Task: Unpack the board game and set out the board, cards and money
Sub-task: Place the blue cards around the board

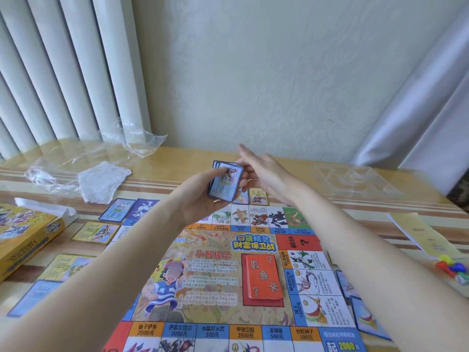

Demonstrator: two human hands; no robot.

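The game board (228,283) lies flat on the surface (177,158), its near edge cut off by the frame, an orange card stack (262,276) on it pointing away. Above the board's far edge, the left hand (203,196) grips a blue card deck (225,182), long axis tilted upright; the right hand (264,171) is spread open just beside it. Bare surface runs beyond the board to the wall.

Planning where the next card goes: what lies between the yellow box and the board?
In the head view, cards lie on the table between the yellow box and the board.

Bare tabletop (177,158) lies open behind the board (228,275); plastic wrap (101,181) crowds the left, a clear tray (355,181) the right.
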